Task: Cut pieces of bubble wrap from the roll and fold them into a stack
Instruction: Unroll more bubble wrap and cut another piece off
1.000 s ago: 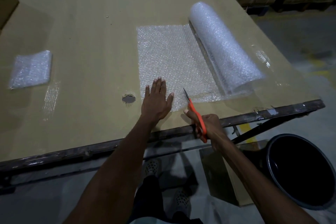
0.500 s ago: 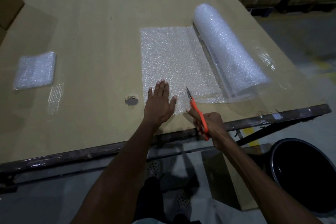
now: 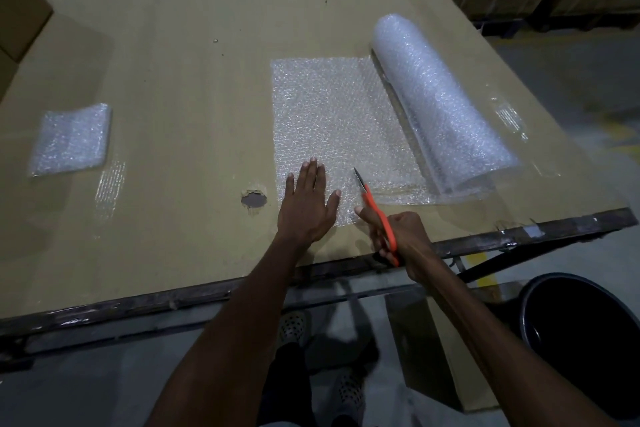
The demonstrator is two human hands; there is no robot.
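- Your left hand [image 3: 306, 206] lies flat, fingers straight, pressing the near corner of the unrolled sheet [image 3: 337, 121].
- Your right hand [image 3: 403, 236] grips the orange scissors [image 3: 375, 210] — blades at the sheet's near edge, just right of your flat hand.
- Beyond the blades and to their right lies the roll [image 3: 440, 104], joined to the sheet.
- A hole [image 3: 254, 199] in the table [image 3: 180, 55] sits just left of your flat hand; a folded stack [image 3: 71, 140] lies well apart, further left.
- Below your scissor hand, off the table — a dark bin [image 3: 581, 336]; its contents cannot be made out.
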